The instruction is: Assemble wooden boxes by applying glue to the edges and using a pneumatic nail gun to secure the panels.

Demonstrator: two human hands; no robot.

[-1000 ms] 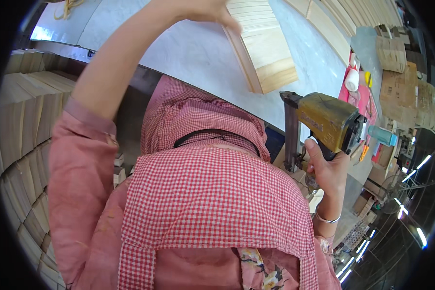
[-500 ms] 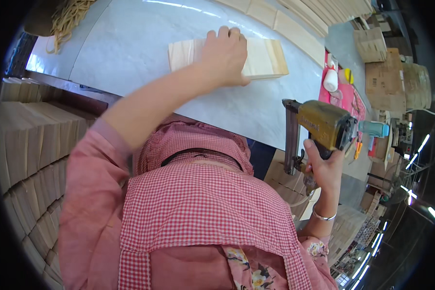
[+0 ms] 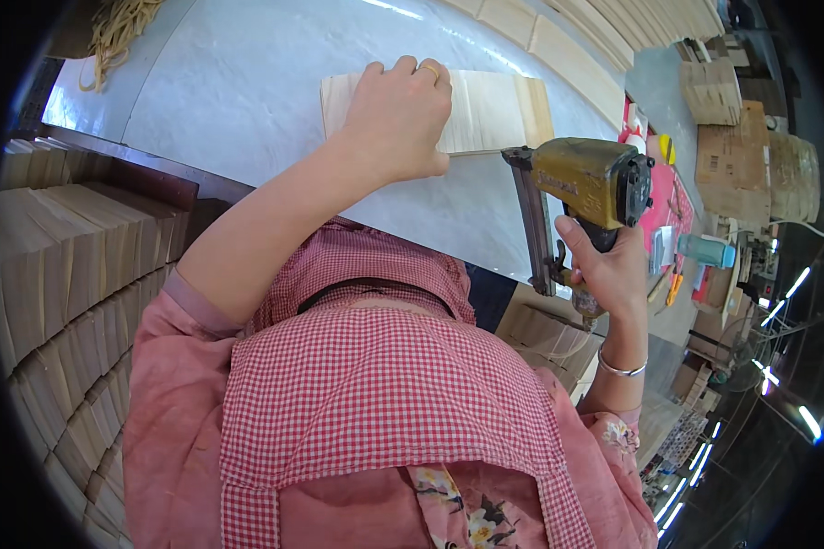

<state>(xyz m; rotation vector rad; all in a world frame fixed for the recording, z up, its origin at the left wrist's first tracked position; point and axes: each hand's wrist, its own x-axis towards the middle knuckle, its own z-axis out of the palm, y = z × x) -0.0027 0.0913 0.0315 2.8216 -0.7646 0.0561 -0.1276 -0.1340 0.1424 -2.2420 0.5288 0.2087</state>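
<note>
The right hand (image 3: pixel 613 270) is closed around the grip of a yellow-and-black nail gun (image 3: pixel 581 178), thumb up along its back; the nose lies ahead and left of that hand, by the wood's near edge, and contact there cannot be told. The left hand (image 3: pixel 398 119) is clamped across a pale wooden block (image 3: pixel 494 105), which lies under its palm and reaches out to its right on the grey-white surface (image 3: pixel 238 119). Stacked boards (image 3: pixel 73 247) stand left of and below this hand. Beyond the right hand are a teal bottle (image 3: pixel 705 252) and, farther, cardboard boxes (image 3: pixel 732 174).
</note>
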